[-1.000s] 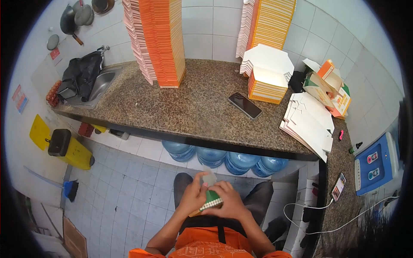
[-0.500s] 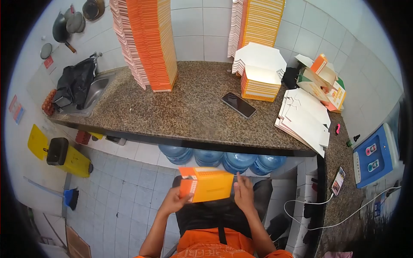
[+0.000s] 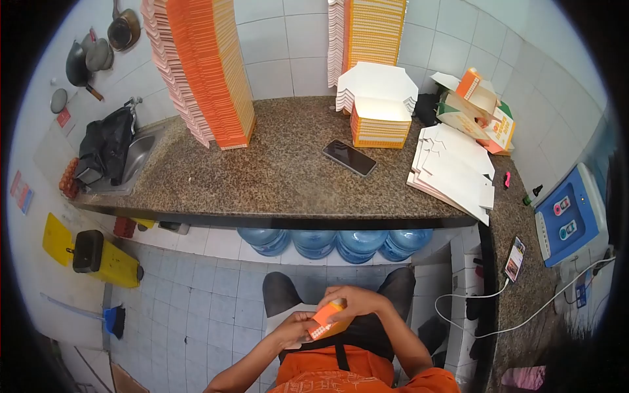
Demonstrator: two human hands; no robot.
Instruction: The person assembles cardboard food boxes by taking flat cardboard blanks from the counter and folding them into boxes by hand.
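Over my lap I have an orange and yellow cardboard box [image 3: 327, 319], partly folded, with a white flap spread out toward the left. My left hand [image 3: 295, 329] is closed on the orange end of it. My right hand [image 3: 354, 302] wraps over the far side and top of the same box, fingers bent. Both hands hide much of the box, so its full shape does not show.
On the granite counter [image 3: 282, 177] stand a tall stack of folded boxes [image 3: 219, 72], a second stack [image 3: 375, 33], a shorter pile [image 3: 381, 124], flat white cardboard sheets [image 3: 452, 170] and a phone [image 3: 350, 158]. Water bottles [image 3: 314, 243] sit below.
The box has come closer to my body and turned, its orange end now facing up. My right hand has moved from beside the box to over it. The camera view has shifted slightly.
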